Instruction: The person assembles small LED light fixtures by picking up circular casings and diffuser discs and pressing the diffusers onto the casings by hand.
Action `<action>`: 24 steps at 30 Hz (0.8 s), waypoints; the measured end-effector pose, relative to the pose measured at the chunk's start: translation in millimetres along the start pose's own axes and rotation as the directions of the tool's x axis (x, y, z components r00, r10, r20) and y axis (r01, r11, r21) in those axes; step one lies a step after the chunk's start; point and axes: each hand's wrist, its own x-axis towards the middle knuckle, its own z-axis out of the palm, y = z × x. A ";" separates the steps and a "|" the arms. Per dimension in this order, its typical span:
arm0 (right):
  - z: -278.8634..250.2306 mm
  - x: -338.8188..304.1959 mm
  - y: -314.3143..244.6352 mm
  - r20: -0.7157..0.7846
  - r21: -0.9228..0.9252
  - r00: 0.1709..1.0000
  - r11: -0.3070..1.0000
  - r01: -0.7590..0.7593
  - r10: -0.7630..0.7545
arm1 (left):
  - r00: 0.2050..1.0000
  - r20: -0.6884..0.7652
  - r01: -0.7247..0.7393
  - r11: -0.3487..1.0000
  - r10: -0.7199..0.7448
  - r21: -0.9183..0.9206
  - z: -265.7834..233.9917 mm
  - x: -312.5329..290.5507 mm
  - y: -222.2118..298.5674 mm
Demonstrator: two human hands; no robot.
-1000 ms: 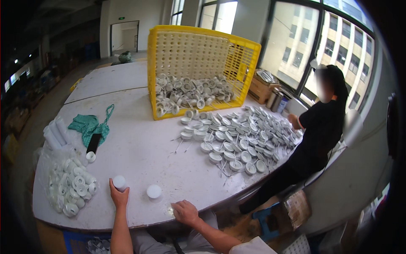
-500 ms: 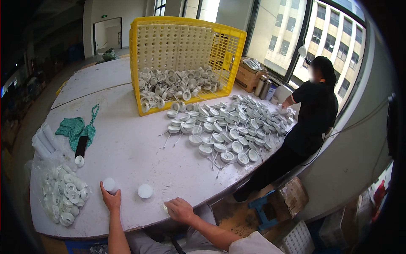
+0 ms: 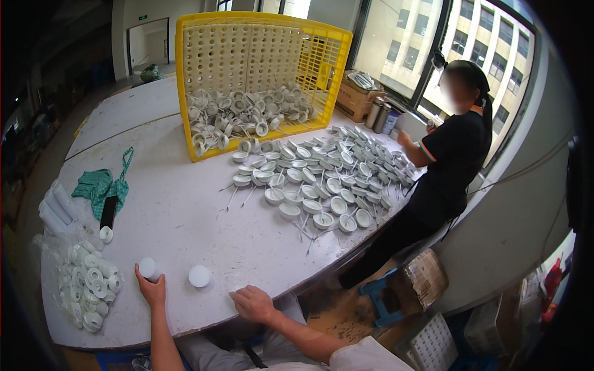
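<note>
My left hand (image 3: pixel 152 288) is closed around a white round-topped cylinder (image 3: pixel 147 268) standing on the table near its front edge. To the right of it, a second white round piece (image 3: pixel 199 276) stands on the tabletop, touched by neither hand. My right hand (image 3: pixel 253 303) rests at the table's edge beyond that piece, fingers loosely bent and nothing visible in them. Left of my left hand, a clear plastic bag (image 3: pixel 52 260) holds many white ring-shaped parts (image 3: pixel 93 287).
A yellow crate (image 3: pixel 185 93) on its side holds white parts with wires. Many round white lamp-like parts (image 3: pixel 322 185) cover the table's right. A green dotted cloth (image 3: pixel 102 188) lies left, by a dark strip (image 3: pixel 108 212). A co-worker (image 3: pixel 455 148) stands at the right edge.
The whole view has shifted a little. The co-worker has straightened up and raised their hands off the pile. My left hand keeps its hold on the cylinder; my right hand stays by the edge.
</note>
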 end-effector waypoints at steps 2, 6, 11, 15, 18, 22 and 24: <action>-0.9 -0.1 0.8 -0.001 0.006 1.000 1.000 0.002 -0.002 | 1.000 0.003 0.006 1.000 -0.006 -0.004 -0.5 -0.6 2.5; -0.3 -0.7 -0.6 0.000 0.007 1.000 1.000 0.003 -0.003 | 0.999 -0.015 -0.031 1.000 0.031 -0.004 0.4 -0.4 -6.1; 0.5 -3.9 -0.9 0.003 0.023 1.000 1.000 -0.021 0.021 | 1.000 -0.013 -0.026 1.000 0.026 -0.002 1.3 -2.0 -7.7; 3.8 -3.7 0.2 -0.011 0.089 0.998 0.994 -0.061 0.062 | 1.000 -0.020 -0.015 1.000 0.015 -0.017 -1.8 -1.7 -7.8; 2.9 -1.0 0.9 -0.031 0.116 0.998 0.992 -0.042 0.046 | 1.000 -0.023 -0.016 0.991 0.013 -0.130 3.6 1.4 -21.4; 1.3 2.2 3.4 -0.002 0.110 0.998 0.992 -0.065 0.066 | 0.998 -0.043 -0.039 0.999 0.037 -0.029 7.0 2.4 -7.0; 4.0 3.7 2.0 -0.008 0.063 0.998 0.996 -0.067 0.068 | 0.999 -0.044 -0.019 0.999 0.018 -0.028 2.6 1.5 -9.0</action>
